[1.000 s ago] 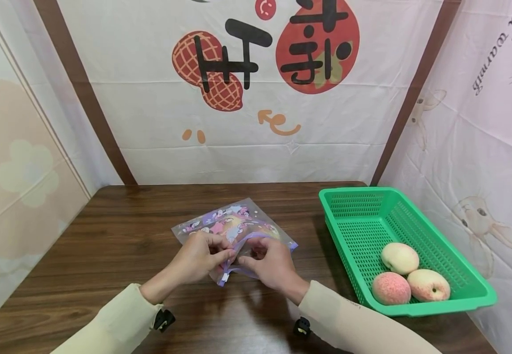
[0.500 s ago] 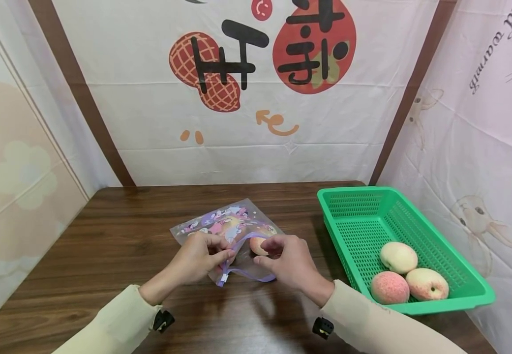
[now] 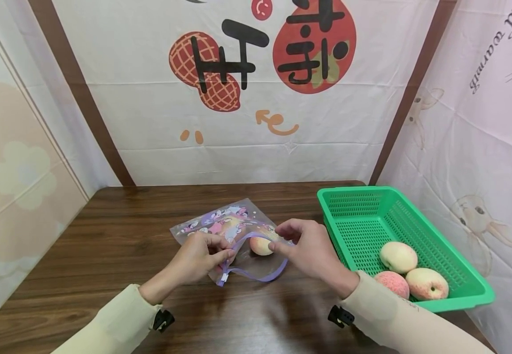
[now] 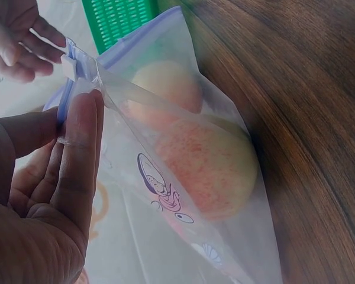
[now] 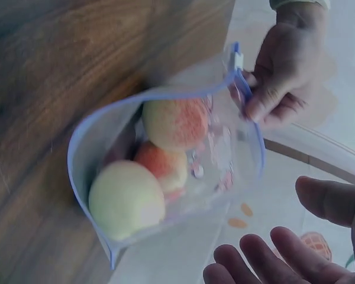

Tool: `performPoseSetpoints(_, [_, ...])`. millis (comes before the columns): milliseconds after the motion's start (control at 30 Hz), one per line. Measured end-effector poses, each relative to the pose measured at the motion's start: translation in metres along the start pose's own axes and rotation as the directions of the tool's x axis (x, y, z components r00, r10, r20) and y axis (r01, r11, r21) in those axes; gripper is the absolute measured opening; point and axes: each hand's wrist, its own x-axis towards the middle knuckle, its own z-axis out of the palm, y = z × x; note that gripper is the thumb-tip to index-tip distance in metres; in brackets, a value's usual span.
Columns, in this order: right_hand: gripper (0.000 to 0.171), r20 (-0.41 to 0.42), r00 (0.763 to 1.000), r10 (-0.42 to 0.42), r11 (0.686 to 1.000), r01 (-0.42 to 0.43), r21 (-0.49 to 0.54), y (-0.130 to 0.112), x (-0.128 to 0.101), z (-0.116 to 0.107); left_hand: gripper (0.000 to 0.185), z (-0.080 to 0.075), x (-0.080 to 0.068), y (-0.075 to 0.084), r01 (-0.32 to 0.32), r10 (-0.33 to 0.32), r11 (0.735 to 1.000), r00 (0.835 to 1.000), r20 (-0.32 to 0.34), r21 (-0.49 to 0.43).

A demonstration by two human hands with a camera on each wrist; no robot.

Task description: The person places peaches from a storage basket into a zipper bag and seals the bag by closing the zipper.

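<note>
A clear zip bag (image 3: 251,209) with cartoon prints and a purple zip edge lies on the table, its mouth spread wide. My left hand (image 3: 204,255) pinches the zip edge close to the white slider (image 4: 70,68). Inside the bag, the right wrist view shows a pale peach (image 5: 127,198) near the mouth, a red-blushed peach (image 5: 177,121) and another peach (image 5: 163,165) between them. My right hand (image 3: 309,248) hovers at the right end of the mouth, fingers and thumb apart, holding nothing.
On the right stands a green plastic basket (image 3: 355,226). Its near end holds a pale peach (image 3: 399,257), a blushed peach (image 3: 427,283) and a pinker peach (image 3: 393,283), partly behind the right forearm. Printed cloth (image 3: 247,162) hangs beyond the wooden table (image 3: 118,236).
My right hand has come out of the bag's mouth and moved right, leaving a peach in view inside. The left hand keeps its pinch in the same place.
</note>
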Motion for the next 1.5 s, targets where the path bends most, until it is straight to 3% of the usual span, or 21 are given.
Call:
performPoseSetpoints(267, [0.025,0.011,1.0,-0.001,1.0,0.001,0.009,0.009,0.005,-0.025,0.02,-0.001,-0.001,-0.001,0.007,-0.007,1.0,1.0,-0.001,0.002])
performPoseSetpoints(700, [0.035,-0.019,0.997,0.079,0.987,-0.081,-0.139,0.037,0.007,-0.069,0.02,-0.001,-0.002,-0.005,-0.019,0.019,1.0,1.0,0.0,0.003])
performPoseSetpoints(1500, [0.055,-0.019,0.982,0.188,0.951,-0.187,-0.248,0.095,0.005,-0.128,0.015,-0.008,-0.004,-0.006,0.005,-0.006,1.0,1.0,-0.014,-0.029])
